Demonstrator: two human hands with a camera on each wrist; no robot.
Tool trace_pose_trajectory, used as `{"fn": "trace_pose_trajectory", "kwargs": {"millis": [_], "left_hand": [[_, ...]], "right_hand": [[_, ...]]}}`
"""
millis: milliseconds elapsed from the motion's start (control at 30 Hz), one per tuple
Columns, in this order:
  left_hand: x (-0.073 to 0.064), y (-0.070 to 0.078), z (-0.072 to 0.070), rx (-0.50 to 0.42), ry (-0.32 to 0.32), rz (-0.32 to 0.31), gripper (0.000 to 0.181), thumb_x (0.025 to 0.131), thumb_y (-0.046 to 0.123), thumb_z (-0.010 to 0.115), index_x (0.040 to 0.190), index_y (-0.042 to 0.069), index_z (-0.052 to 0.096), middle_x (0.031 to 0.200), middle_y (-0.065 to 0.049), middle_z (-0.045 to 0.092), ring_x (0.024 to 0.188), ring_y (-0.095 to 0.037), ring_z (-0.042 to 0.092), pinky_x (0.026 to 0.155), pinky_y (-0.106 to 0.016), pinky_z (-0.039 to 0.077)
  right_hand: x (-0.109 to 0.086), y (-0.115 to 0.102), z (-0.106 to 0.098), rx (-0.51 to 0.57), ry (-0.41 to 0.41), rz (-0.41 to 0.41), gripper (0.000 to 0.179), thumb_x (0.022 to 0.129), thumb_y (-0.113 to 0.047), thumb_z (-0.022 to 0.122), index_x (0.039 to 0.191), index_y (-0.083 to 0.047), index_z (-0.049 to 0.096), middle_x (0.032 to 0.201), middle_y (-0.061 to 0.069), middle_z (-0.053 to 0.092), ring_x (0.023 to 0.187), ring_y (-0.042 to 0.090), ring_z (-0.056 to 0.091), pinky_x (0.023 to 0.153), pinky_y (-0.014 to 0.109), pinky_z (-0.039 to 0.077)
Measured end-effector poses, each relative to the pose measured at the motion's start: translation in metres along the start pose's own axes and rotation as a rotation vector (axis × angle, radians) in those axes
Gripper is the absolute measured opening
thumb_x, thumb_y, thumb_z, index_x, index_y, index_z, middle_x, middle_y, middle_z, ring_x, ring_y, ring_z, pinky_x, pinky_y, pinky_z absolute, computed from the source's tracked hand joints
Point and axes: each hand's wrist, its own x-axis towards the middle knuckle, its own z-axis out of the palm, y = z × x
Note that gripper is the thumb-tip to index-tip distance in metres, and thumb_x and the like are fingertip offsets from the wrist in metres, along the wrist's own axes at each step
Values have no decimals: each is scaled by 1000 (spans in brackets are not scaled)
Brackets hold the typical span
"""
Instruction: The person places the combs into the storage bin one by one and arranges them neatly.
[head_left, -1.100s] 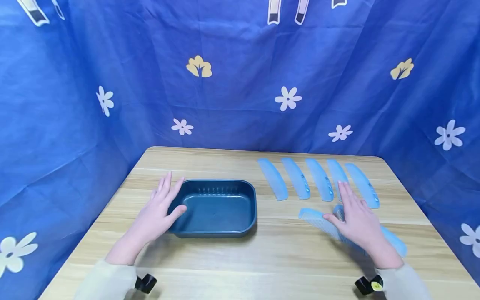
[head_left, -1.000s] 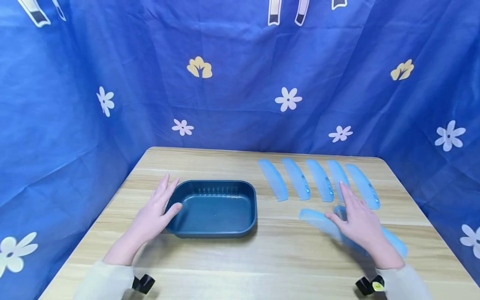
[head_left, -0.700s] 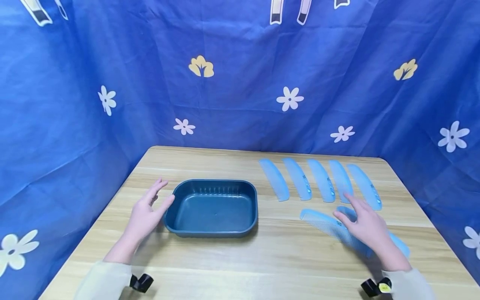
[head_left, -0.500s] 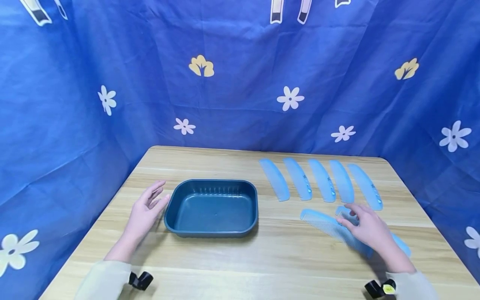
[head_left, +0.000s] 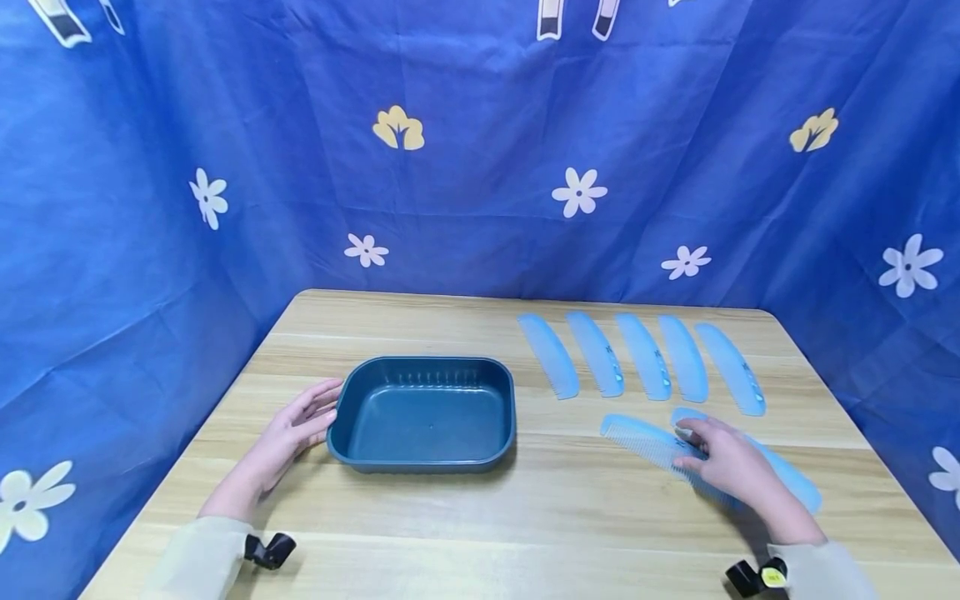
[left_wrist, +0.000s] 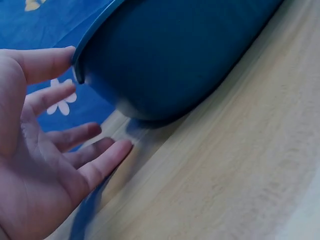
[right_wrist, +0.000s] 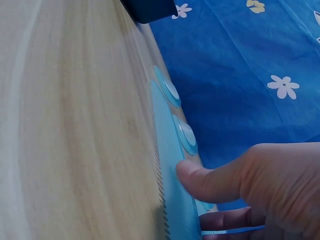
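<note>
Dark teal, a rectangular tray [head_left: 431,465] with rounded corners sits at the centre-left of the head frame, on a pale wood-grained tabletop [head_left: 450,537]. The left hand [head_left: 288,433] is at the tray's left end; in the left wrist view its fingers are spread apart, with the thumb tip against the rim and the lower fingertips near the tabletop.

On the right side of the head frame, the right hand [head_left: 723,458] reaches over two translucent blue combs lying aslant. The front comb [head_left: 641,439] runs from right of centre down towards the lower right, teeth facing the near edge; the rear comb [head_left: 787,477] lies behind it, partly hidden by that hand. Thumb and bent fingers stand apart, the thumb tip over the front comb; in the right wrist view the thumb tip is at that comb's edge. I cannot tell whether it is pinched.

Above them, right of centre, five more blue combs [head_left: 642,357] lie in a slanting row, apart from one another. White sleeves [head_left: 198,560] show at the lower left and lower right. A blue curtain [head_left: 480,192] with white flowers fills the upper part of the frame.
</note>
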Motion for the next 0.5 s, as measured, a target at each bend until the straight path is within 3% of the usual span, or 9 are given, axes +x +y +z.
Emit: {"fn": "trace_pose_trajectory", "kwargs": {"millis": [200, 500], "left_hand": [[1, -4, -4, -99, -61, 47, 55, 97, 10, 47, 146, 5, 23, 136, -6, 41, 112, -12, 54, 82, -32, 51], [4, -11, -4, -180, -100, 62, 52, 96, 7, 47, 145, 8, 29, 135, -12, 40, 111, -20, 56, 77, -40, 53]], "right_hand": [[0, -3, 1, -30, -17, -10, 52, 73, -26, 79, 117, -5, 62, 96, 8, 61, 89, 30, 58, 71, 47, 47], [4, -8, 1, -63, -93, -22, 45, 73, -23, 78, 110, -3, 65, 87, 1, 54, 77, 17, 51, 65, 36, 45]]}}
